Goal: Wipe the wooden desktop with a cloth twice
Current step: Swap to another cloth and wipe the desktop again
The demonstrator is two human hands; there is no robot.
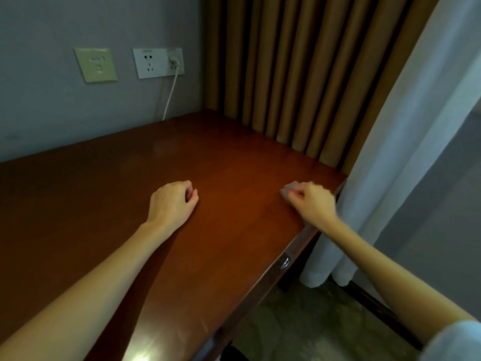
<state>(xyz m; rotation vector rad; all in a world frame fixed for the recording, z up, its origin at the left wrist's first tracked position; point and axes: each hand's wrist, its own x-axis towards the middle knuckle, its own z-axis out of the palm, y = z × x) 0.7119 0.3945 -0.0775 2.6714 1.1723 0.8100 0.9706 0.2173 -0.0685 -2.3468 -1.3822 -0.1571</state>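
Note:
The reddish-brown wooden desktop (125, 209) fills the lower left and middle of the head view. My right hand (313, 201) rests near the desk's right edge, fingers curled around a small pale cloth (287, 189); only a corner of the cloth sticks out past the fingers. My left hand (173, 203) lies on the desk's middle, closed into a loose fist with nothing visible in it.
A grey wall (52, 105) with a beige plate (95, 64) and a white socket (157, 62) backs the desk; a white cable (170, 97) hangs to the desktop. Brown curtains (299, 74) and a white curtain (406, 142) stand at the right. A drawer handle (285, 262) shows on the front edge.

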